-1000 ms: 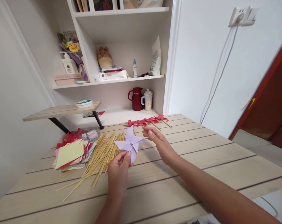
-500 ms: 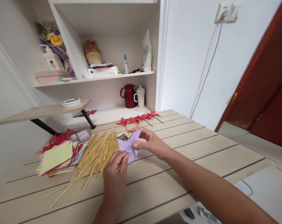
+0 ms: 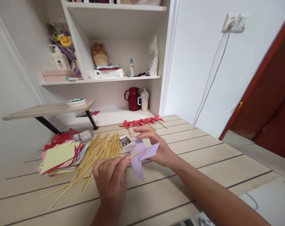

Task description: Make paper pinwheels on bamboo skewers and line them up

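Note:
My left hand (image 3: 111, 174) is closed on a thin bamboo stick (image 3: 134, 154), whose tip lies against the middle of a purple paper pinwheel (image 3: 138, 163). The pinwheel's blades stick out in several directions above the table. My right hand (image 3: 158, 147) is just behind and to the right of it, fingers stretched and apart; one blade covers its thumb, so whether it touches the paper is unclear. A small open box of metal pins (image 3: 125, 142) sits just beyond the pinwheel. Loose bamboo sticks (image 3: 102, 150) lie spread left of my hands.
Several red pinwheels (image 3: 147, 120) lie along the table's back edge. A stack of coloured paper squares (image 3: 59, 155) is at the left, beside a clear plastic box (image 3: 83, 135). Behind are a small raised shelf (image 3: 48, 110), a red jug (image 3: 133, 99) and a lidded cup (image 3: 144, 101).
The purple pinwheel has turned, and the stick now shows against it. My left hand has rolled over; the right hand's fingers have come off their pinch on the paper. The view has shifted slightly.

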Tool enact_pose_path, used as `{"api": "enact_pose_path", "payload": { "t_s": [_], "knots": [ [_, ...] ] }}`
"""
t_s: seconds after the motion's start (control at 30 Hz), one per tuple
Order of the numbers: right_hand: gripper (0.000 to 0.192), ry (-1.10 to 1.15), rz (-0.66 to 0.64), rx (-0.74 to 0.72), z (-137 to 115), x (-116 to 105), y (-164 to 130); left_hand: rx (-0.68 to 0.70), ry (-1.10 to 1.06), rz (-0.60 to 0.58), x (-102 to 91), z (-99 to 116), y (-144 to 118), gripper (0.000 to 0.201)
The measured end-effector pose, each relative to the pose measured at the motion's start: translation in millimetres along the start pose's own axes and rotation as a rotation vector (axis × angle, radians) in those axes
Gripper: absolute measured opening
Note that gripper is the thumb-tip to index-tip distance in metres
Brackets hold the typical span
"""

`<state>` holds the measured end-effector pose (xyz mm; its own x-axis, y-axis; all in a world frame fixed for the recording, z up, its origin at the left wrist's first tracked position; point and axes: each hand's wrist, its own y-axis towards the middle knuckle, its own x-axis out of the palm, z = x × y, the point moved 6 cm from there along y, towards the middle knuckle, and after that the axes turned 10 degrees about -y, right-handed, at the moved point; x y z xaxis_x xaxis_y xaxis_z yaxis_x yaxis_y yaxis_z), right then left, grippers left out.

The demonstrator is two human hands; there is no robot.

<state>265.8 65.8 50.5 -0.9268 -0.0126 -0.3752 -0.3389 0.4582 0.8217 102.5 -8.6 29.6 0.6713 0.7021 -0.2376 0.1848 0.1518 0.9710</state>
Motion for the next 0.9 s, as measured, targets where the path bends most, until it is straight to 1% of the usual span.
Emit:
{"api": "enact_pose_path", "payload": {
  "t_s": [0.13,0.23,0.43,0.57,0.63,0.8,0.9],
  "knots": [
    [0.050,-0.071,0.010,-0.078,-6.6,-2.5,0.1,-0.043,-0.057,-0.041,2.5,-2.4,-1.6,0.016],
    [0.043,-0.059,-0.012,-0.126,-9.0,-1.7,0.1,-0.045,-0.084,-0.063,3.3,-1.8,-1.3,0.018],
    [0.027,-0.052,-0.007,-0.053,-9.8,-0.7,-0.5,-0.037,-0.088,-0.054,3.1,-2.5,-2.7,0.022],
    [0.013,-0.056,0.027,-0.043,-12.5,-1.7,-1.3,-0.016,-0.063,-0.081,2.4,-2.6,-6.3,0.027],
    [0.015,-0.058,0.034,-0.036,-12.0,-1.5,-1.8,-0.006,-0.043,-0.081,1.0,-1.8,-6.9,0.029],
    [0.030,-0.035,0.021,-0.028,-10.1,0.4,-3.0,0.027,0.001,-0.048,-3.3,3.5,-3.2,0.027],
    [0.030,-0.042,0.024,-0.041,-11.2,1.8,-4.2,0.055,0.017,-0.040,-5.1,7.7,-1.6,0.026]
  ]
}}
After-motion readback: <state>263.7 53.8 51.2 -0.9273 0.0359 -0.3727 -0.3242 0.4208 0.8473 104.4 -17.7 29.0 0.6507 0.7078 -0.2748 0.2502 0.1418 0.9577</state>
